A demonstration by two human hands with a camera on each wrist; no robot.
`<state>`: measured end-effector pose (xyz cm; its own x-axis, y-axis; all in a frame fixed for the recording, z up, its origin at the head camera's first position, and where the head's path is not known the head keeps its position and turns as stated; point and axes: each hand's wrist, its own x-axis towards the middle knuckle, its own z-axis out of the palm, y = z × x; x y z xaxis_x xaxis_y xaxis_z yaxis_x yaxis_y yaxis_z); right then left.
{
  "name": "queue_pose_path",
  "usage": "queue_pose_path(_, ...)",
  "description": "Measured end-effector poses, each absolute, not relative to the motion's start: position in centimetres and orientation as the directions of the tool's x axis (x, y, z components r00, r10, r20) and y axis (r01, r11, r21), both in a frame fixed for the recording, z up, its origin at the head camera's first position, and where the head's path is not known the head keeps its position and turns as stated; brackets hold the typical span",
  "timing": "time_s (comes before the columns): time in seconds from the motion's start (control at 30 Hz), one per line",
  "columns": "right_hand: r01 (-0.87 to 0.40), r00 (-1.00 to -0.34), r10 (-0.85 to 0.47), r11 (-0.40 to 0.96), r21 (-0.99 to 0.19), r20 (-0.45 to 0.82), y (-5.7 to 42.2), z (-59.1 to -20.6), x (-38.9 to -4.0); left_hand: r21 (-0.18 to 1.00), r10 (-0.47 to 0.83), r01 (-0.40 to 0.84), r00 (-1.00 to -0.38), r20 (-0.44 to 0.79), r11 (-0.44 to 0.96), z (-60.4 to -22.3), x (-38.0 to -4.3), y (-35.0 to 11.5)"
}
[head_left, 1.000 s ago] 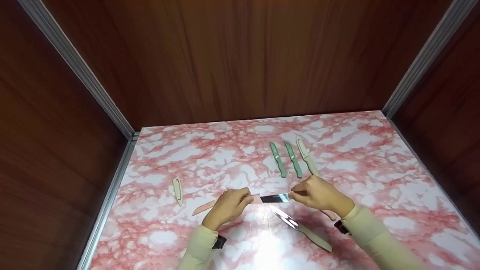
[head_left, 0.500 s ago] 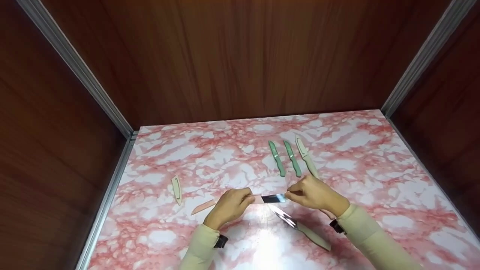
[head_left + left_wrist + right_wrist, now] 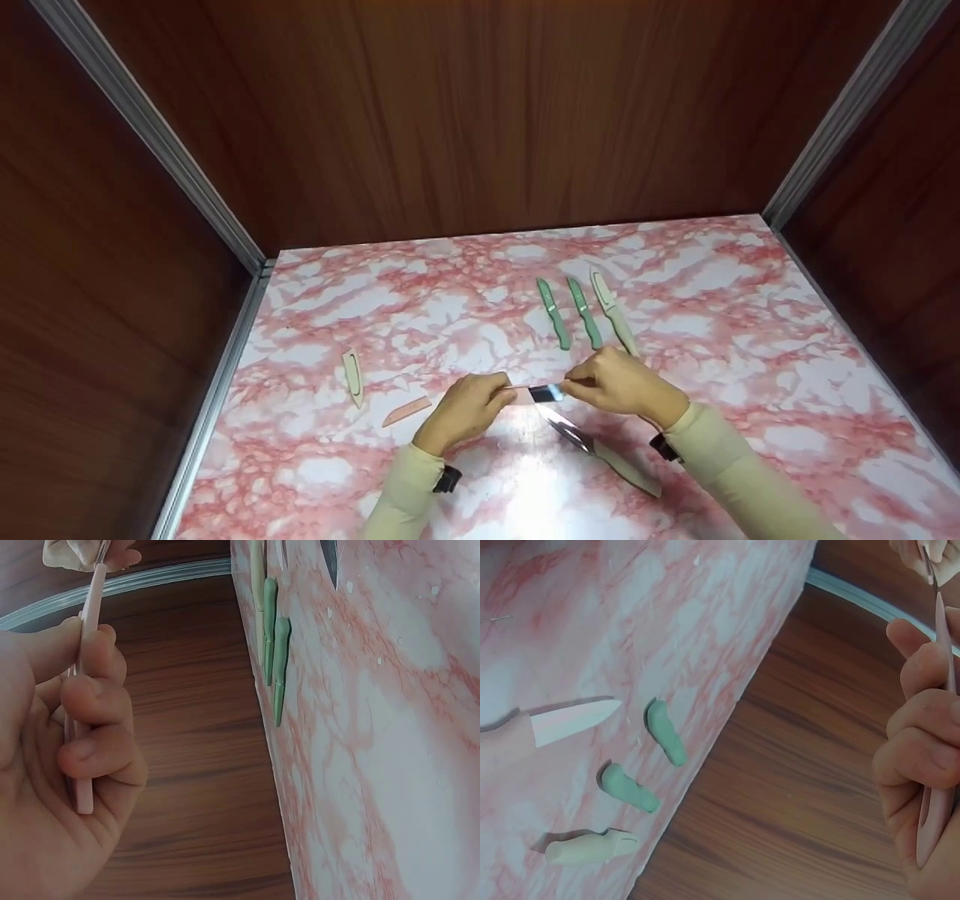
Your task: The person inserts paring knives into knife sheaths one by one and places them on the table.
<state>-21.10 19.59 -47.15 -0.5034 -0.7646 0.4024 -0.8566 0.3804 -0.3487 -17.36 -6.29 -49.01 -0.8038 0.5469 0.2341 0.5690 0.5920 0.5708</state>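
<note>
Pink is showing at the head view's centre, where the left grip (image 3: pixel 465 405) is clasping a pink piece (image 3: pixel 517 396) and the right grip (image 3: pixel 622 382) is pinching beyond an exposed blade (image 3: pixel 546 393). All are forming one line above the counter (image 3: pixel 330 285); I'm judging that a straight, untwisted line is suiting this work best. A cream-handled knife (image 3: pixel 611 459) is lying bare just nearer the body, so I'm favouring room leftward, toward the pink sheath (image 3: pixel 407 411).

From the left wrist, that grip is curling behind the piece's blade end; two green knives (image 3: pixel 269 630) are lying toward the counter's far edge.

From the right wrist, the other grip is holding a second pink piece (image 3: pixel 943 637); which piece is the handle, I'm not managing to tell. Another knife (image 3: pixel 562 726), looking bare, is calling for high wrists.
</note>
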Motion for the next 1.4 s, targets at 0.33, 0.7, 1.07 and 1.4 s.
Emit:
queue_pose_path(0.33, -0.854, -0.507, -0.765, 0.383, -0.353, 0.397, 19.31, -47.50, -21.19, 0.585, 0.534, 0.546, -0.818, 0.215, 0.600, -49.12, -17.46, -6.09)
queue_pose_path(0.7, -0.865, -0.488, -0.765, 0.359, -0.351, 0.419, 19.20, -47.43, -21.24, 0.594, 0.522, 0.523, -0.831, 0.195, 0.611, -49.17, -17.53, -5.71)
queue_pose_path(1.07, -0.857, -0.503, -0.753, 0.372, -0.357, 0.424, 19.14, -47.51, -21.21, 0.569, 0.519, 0.530, -0.831, 0.202, 0.628, -48.80, -17.47, -5.46)
queue_pose_path(1.4, -0.856, -0.501, -0.764, 0.368, -0.362, 0.408, 18.88, -47.13, -21.06, 0.560, 0.523, 0.545, -0.824, 0.218, 0.625, -48.67, -17.34, -5.28)
